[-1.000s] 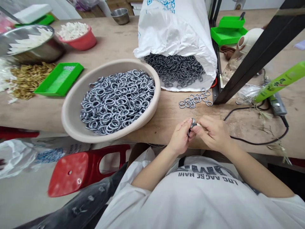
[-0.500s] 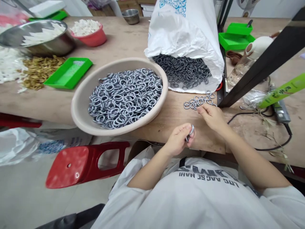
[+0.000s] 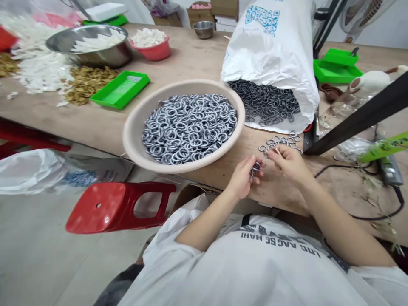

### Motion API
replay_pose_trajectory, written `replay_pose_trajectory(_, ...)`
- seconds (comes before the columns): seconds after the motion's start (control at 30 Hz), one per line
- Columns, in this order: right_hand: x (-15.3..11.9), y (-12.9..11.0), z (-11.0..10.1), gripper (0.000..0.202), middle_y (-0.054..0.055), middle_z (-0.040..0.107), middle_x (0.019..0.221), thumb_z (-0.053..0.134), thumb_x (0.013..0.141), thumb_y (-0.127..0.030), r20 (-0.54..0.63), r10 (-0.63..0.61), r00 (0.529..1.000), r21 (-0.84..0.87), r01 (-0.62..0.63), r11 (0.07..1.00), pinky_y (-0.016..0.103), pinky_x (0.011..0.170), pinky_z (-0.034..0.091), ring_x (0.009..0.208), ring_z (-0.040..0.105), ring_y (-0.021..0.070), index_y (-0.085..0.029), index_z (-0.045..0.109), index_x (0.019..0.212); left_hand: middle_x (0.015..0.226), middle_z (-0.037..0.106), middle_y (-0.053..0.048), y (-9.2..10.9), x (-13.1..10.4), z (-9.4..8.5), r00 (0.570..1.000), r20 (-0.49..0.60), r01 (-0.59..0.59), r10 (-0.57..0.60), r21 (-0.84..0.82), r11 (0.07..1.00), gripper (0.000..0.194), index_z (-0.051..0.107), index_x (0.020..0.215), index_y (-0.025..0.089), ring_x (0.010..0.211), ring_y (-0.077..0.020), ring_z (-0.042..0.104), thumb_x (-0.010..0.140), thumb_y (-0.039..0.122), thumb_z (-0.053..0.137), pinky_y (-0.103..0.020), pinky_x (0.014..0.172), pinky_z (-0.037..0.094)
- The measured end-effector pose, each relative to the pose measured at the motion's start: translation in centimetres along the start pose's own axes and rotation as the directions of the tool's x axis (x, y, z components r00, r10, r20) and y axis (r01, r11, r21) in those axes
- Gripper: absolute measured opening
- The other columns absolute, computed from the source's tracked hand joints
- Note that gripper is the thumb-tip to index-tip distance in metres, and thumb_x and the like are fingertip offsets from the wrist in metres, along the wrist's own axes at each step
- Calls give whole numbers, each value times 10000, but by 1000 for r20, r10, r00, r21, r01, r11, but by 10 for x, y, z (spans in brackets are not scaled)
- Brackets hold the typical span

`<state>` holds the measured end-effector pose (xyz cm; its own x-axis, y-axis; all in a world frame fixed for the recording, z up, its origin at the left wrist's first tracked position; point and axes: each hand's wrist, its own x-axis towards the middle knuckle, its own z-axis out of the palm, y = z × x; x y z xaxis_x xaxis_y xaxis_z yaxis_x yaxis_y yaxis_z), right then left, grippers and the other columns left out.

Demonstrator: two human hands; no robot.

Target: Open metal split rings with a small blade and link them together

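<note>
Several grey rings (image 3: pixel 255 168) sit in the curled fingers of my left hand (image 3: pixel 241 177), above the table's front edge. Just to the right, my right hand (image 3: pixel 289 165) has its thumb and fingertips drawn together over a small loose pile of the same rings (image 3: pixel 295 137). What those fingertips pinch is too small to make out. A wide beige basin (image 3: pixel 129 146) full of shiny grey rings stands left of my hands. Behind the loose pile lies a white sack (image 3: pixel 264 55), its mouth facing me and darker rings (image 3: pixel 270 102) showing inside.
A black metal post (image 3: pixel 353 121) slants up at the right, near a cable and a green tube (image 3: pixel 387 146). Green trays (image 3: pixel 121 90), a steel bowl (image 3: pixel 92 59) and a red bowl (image 3: pixel 156 51) of white pieces stand farther left. A red stool (image 3: pixel 98 208) is below the table.
The view has swung left, so the table things appear farther right. My hands have come closer together, and the left fingers have opened somewhat around the rings.
</note>
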<state>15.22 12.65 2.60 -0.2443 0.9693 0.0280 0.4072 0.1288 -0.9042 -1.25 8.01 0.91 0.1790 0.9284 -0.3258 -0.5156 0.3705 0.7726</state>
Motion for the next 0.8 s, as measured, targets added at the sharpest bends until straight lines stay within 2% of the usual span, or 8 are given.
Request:
replay_pose_trajectory(0.1, -39, -9, 8, 369, -28, 531, 663, 596, 897, -556, -3, 114, 994, 384, -104, 918, 258, 499, 361, 505, 404, 98, -206, 554, 786, 738, 590, 5, -10, 0, 22, 991, 68, -122, 115, 118, 985, 467, 581, 870, 170, 547, -77, 499, 831, 633, 621, -175, 417, 350)
replay_pose_trajectory(0.2, -62, -11, 12, 317, -14, 569, 735, 644, 885, -510, -162, 128, 978, 439, -45, 898, 263, 587, 454, 600, 510, 116, -207, 566, 831, 637, 518, 31, -18, -2, 39, 978, 114, -199, 178, 216, 956, 477, 534, 752, 167, 527, -66, 431, 852, 629, 598, -182, 465, 338)
replay_pose_trajectory(0.27, -68, -9, 9, 283, 24, 623, 898, 688, 864, -469, -254, 56, 965, 342, 35, 939, 296, 709, 502, 772, 590, 154, -217, 612, 967, 617, 486, 38, -22, -5, 47, 976, 120, -206, 182, 232, 951, 477, 527, 736, 165, 526, -67, 409, 873, 620, 573, -190, 481, 334)
replay_pose_trajectory(0.33, -68, -7, 2, 326, 46, 636, 994, 705, 852, -463, -257, -4, 966, 257, 72, 964, 316, 755, 506, 875, 607, 184, -231, 633, 1069, 610, 473, 41, -24, -7, 52, 980, 112, -185, 164, 222, 957, 469, 533, 752, 167, 520, -71, 403, 882, 618, 559, -196, 479, 325)
replay_pose_trajectory(0.5, -65, -7, -17, 314, 4, 609, 789, 548, 949, -513, -226, -3, 974, 278, 67, 958, 278, 644, 433, 690, 554, 146, -209, 624, 943, 531, 457, 27, -23, -13, 61, 987, 109, -137, 121, 154, 979, 531, 481, 650, 168, 474, -72, 384, 882, 642, 537, -194, 429, 257)
replay_pose_trajectory(0.57, -70, -10, -22, 298, 0, 595, 755, 547, 961, -480, -223, -118, 968, 108, 145, 983, 277, 651, 402, 689, 537, 143, -203, 623, 881, 516, 426, 38, -21, -14, 63, 990, 85, -118, 110, 106, 987, 532, 457, 635, 173, 447, -65, 357, 873, 638, 555, -195, 411, 230)
replay_pose_trajectory(0.67, -81, -16, -25, 292, 7, 576, 724, 532, 978, -415, -108, -272, 956, -191, 249, 950, 289, 649, 361, 690, 525, 149, -199, 606, 797, 523, 383, 60, -18, -15, 66, 996, 39, -82, 80, 41, 996, 509, 436, 644, 178, 426, -52, 307, 842, 608, 622, -194, 398, 209)
replay_pose_trajectory(0.8, -89, -22, -22, 304, 13, 562, 732, 519, 981, -404, -60, -331, 942, -386, 284, 878, 296, 616, 315, 658, 497, 145, -199, 560, 761, 537, 344, 73, -18, -15, 70, 997, 23, -76, 76, -6, 997, 507, 414, 650, 182, 445, -49, 272, 808, 588, 675, -196, 402, 207)
